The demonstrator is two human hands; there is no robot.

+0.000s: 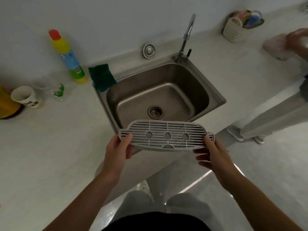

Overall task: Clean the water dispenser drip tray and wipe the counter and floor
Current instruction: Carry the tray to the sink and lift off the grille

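Both hands are on the drip tray grate right now, left hand pinching the left end with the thumb on top and fingers curled under, right hand doing the same on the right end, fingers spread a bit underneath. The grate sits roughly level, hovering just over the near rim of the stainless sink, not yet inside the basin.

My take on doing this bit well: move it forward so it's fully over the basin before tilting, so any drips land in the sink and not on the tabletop or floor. Tap is at the back, so angle the slots under the spout. The green scrub sponge and the yellow detergent bottle are both on the left, so probably free up the left hand for those.
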